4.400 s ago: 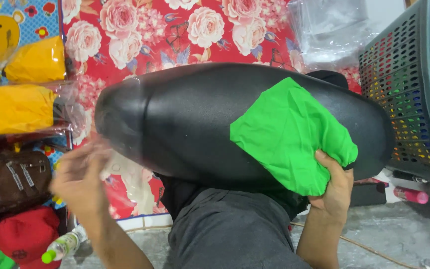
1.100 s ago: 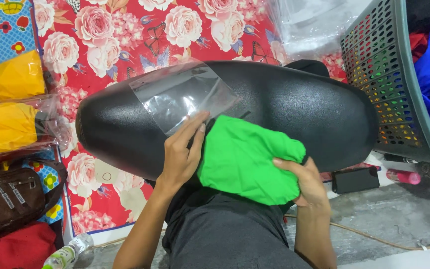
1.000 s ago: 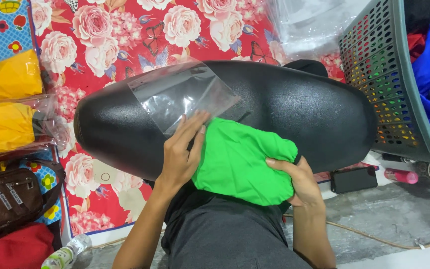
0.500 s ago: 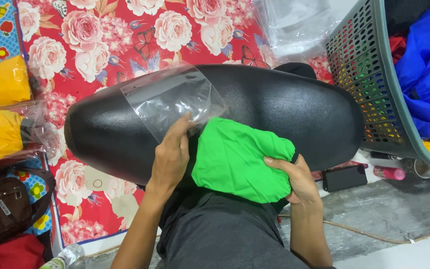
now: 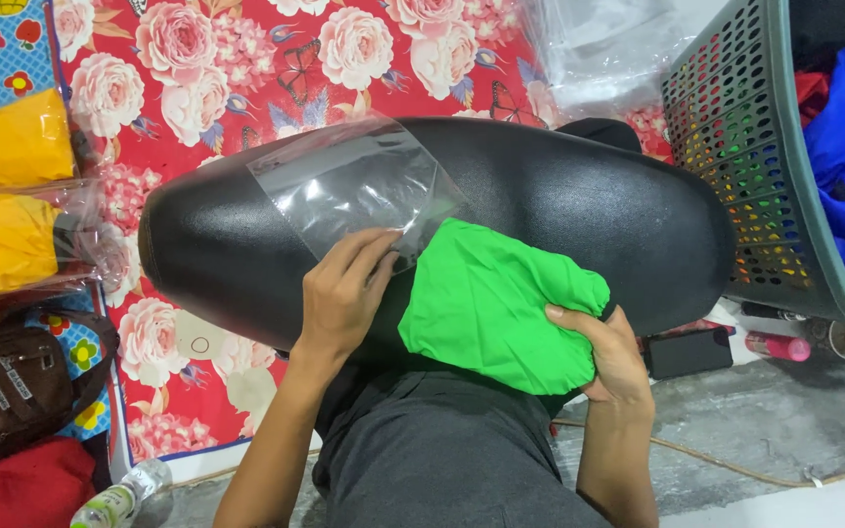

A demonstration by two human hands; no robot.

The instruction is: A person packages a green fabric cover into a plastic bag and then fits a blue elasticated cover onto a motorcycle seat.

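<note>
A folded bright green cloth (image 5: 496, 303) lies on a long black padded seat (image 5: 579, 215) in front of me. My right hand (image 5: 613, 357) grips its near right corner. A clear plastic bag (image 5: 354, 186) lies flat on the seat to the cloth's left, its mouth toward the cloth. My left hand (image 5: 344, 293) presses the bag's near edge, fingers at the opening beside the cloth. My dark grey trousers (image 5: 442, 460) show below the seat.
A grey perforated laundry basket (image 5: 735, 137) with blue and red cloth stands at the right. Bagged yellow garments (image 5: 7, 240) lie at the left on a red floral mat (image 5: 246, 59). A brown bag (image 5: 12, 391), a bottle (image 5: 114, 501) and a dark phone (image 5: 687, 352) sit near the floor.
My left hand brought a clear plastic bag onto the seat and now holds its mouth beside the green cloth. The cloth was gathered toward the seat's near edge.
</note>
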